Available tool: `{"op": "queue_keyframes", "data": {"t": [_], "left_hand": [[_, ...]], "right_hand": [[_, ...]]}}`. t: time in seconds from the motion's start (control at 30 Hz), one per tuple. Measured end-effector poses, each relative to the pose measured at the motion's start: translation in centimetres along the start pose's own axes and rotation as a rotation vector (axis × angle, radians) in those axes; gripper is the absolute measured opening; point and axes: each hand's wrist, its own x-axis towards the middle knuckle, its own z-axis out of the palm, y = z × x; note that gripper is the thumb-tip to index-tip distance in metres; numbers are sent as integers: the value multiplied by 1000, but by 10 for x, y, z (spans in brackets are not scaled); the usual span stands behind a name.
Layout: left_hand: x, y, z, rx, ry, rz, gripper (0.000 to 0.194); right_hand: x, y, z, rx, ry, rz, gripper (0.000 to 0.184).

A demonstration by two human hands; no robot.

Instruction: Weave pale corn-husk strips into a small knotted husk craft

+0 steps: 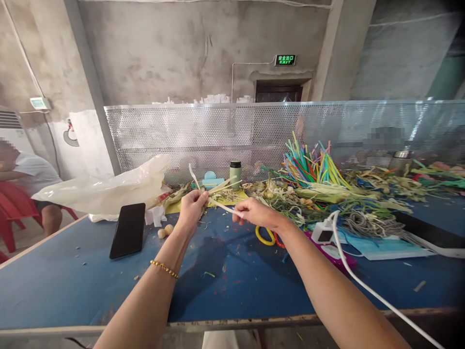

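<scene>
Above the blue worktop (72,281), mid-frame, both hands are raised w/ pale husk strips (214,191) between them. Left hand (191,207) has its fingers clenched round the bunch, loose ends fanning up & right. Right hand (256,213) pinches one long strip (227,208) stretched taut from the bunch, fingers closed on its end. Just below the left hand: two small tan balls (165,230) on the worktop, black phone (128,230) to their left. Containers: green flask (235,174) w/ dark cap stands upright by the mesh screen (163,135), contents not visible; crumpled white plastic bag (109,191) lies far left, contents hidden. Right of the hands: yellow-handled scissors (265,236), white charger (323,232) w/ cable, heap of coloured strips (312,167).
</scene>
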Motion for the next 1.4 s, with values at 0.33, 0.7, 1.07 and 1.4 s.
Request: {"op": "queue_keyframes", "data": {"t": [0.33, 0.7, 1.07, 1.4], "left_hand": [[-7, 0, 6, 273, -179, 195, 27], [-18, 5, 13, 65, -366, 29, 34], [-13, -5, 14, 134, -317, -6, 18], [-11, -10, 15, 142, -258, 3, 14]], "right_hand": [[2, -7, -6, -360, 608, -413, 18], [1, -9, 16, -432, 372, -314, 8], [-2, -12, 18, -595, 389, -347, 10], [-1, -9, 19, -707, 447, -396, 10]]}}
